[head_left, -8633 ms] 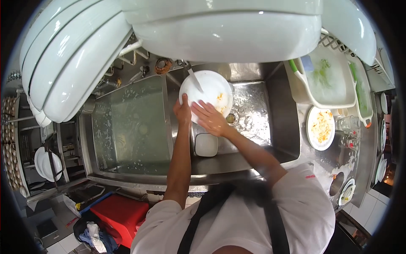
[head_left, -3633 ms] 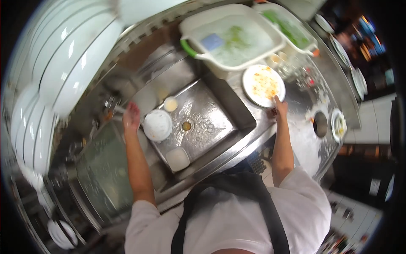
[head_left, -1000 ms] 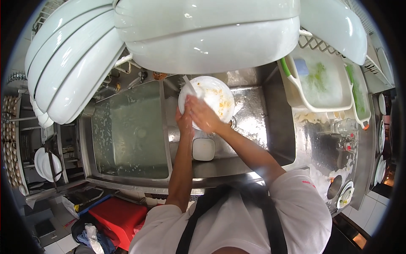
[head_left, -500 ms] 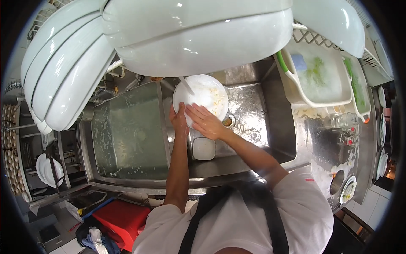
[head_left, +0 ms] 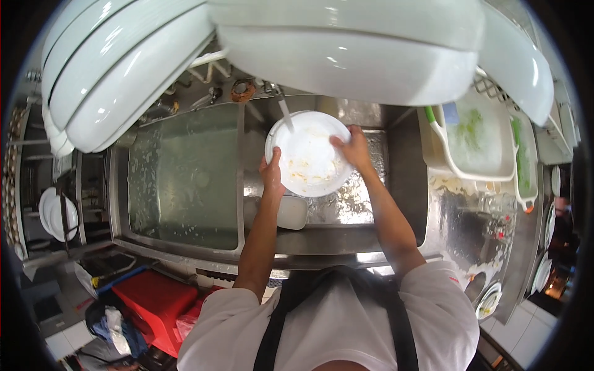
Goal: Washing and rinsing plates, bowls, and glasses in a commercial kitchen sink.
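A round white plate (head_left: 312, 151), specked with yellow-orange food bits, is held up under the tap (head_left: 283, 106) over the right-hand steel basin (head_left: 396, 216). Its left rim is gripped by my left hand (head_left: 272, 174). My right hand (head_left: 354, 150) is closed on the right rim, thumb lying on the upper face. Most fingers of both hands are hidden beneath the plate. Below it on the basin floor, next to my left wrist, sits a small white square dish (head_left: 292, 213).
Cloudy water fills the left basin (head_left: 182, 185). Large white bowls (head_left: 346, 59) hang overhead on a rack. At right stand soapy tubs (head_left: 473, 139), wet glasses (head_left: 495, 213) and a soiled plate stack (head_left: 489, 301). A red bin (head_left: 151, 303) is at lower left.
My right hand has moved from the plate's face to its right rim. The plate has shifted slightly right, and the whole view has shifted.
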`<act>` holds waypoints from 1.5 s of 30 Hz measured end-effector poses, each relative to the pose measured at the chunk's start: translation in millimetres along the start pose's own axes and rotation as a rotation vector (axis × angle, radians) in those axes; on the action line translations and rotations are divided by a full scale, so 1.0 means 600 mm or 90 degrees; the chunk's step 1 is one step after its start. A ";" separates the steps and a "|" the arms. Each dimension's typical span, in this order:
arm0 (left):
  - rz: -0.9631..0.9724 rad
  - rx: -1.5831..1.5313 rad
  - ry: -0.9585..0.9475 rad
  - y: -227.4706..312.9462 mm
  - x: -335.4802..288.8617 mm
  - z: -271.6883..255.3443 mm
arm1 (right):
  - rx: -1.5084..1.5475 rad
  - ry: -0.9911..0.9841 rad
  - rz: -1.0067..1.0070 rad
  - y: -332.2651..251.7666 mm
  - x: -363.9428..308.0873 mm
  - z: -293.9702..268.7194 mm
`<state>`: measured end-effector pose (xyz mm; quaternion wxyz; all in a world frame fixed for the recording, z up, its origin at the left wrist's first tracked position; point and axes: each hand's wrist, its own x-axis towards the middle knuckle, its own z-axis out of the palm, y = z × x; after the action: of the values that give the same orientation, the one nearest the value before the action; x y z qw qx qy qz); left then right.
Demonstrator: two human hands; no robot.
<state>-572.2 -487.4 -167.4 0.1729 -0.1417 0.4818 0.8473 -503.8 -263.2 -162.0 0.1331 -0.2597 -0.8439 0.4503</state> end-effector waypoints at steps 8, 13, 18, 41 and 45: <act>-0.031 0.076 -0.029 -0.003 0.039 -0.028 | 0.478 0.035 0.286 0.098 -0.100 -0.135; 0.037 0.336 -0.154 0.040 0.085 0.040 | 0.515 0.192 0.273 0.182 -0.187 -0.101; 0.168 0.642 -0.352 0.096 0.094 0.128 | 0.601 0.188 0.313 0.211 -0.228 -0.081; 0.189 0.503 0.017 0.109 0.018 -0.019 | 0.607 -0.067 0.593 0.256 -0.075 0.364; 0.194 0.502 -0.014 0.077 0.050 0.005 | 1.174 -0.267 0.434 0.126 -0.060 0.246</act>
<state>-619.3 -501.9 -142.5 0.0917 0.0177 0.7828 0.6152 -517.9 -350.5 -306.9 -0.0050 -0.1982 -0.0527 0.9787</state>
